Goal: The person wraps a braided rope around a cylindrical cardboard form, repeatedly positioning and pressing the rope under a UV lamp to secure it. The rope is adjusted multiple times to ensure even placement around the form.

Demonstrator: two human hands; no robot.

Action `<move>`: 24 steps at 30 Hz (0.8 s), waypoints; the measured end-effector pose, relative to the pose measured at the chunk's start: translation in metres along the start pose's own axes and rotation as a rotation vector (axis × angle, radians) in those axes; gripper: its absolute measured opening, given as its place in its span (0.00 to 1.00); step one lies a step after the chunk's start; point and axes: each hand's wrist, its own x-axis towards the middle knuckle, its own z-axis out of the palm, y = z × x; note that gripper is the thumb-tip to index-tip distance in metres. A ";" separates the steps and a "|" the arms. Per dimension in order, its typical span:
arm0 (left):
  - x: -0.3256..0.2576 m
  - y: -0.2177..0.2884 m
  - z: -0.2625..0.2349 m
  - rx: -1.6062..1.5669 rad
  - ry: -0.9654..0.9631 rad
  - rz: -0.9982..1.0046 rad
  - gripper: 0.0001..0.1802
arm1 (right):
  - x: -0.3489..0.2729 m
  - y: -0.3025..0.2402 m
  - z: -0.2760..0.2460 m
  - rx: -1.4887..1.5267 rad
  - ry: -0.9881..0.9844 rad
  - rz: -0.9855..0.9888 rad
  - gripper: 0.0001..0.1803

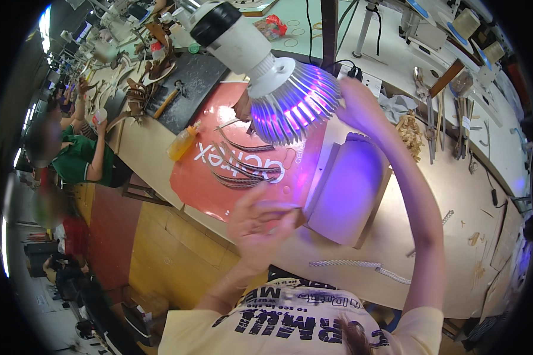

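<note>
My left hand [256, 223] is over the near edge of a glossy red sheet [189, 188]. Its thumb and fingers close on a small brown piece [299, 218], probably leather; its exact shape is blurred. On the sheet, just beyond that hand, lie several thin brown straps [236, 171] with light edges. My right arm reaches far forward on the right, and my right hand [356, 100] is beside the finned lamp head [293, 97], which glows violet. The fingers of this hand are mostly hidden or smeared. Between my arms sits a brown board or box [350, 192] lit violet.
An orange-filled bottle [182, 143] stands left of the sheet. Beyond it a hammer [167, 102] lies on a dark slab [189, 89]. Tools [423, 89] and yellowish scraps [410, 133] are at right; a braided cord [344, 264] lies near me. A co-worker in green [83, 157] is at far left.
</note>
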 end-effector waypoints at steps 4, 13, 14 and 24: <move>0.008 -0.004 0.049 -0.267 -0.166 -0.062 0.37 | -0.126 -0.048 -0.046 1.206 -0.306 0.228 0.27; 0.019 -0.025 0.087 -0.263 -0.231 -0.269 0.38 | -0.224 -0.064 -0.052 1.155 0.030 0.770 0.11; 0.022 -0.031 0.082 -0.155 -0.234 -0.252 0.37 | -0.220 -0.055 -0.051 1.099 -0.002 0.745 0.10; 0.029 -0.097 0.059 -0.256 0.008 -0.505 0.24 | -0.250 -0.006 -0.018 0.415 0.173 0.838 0.13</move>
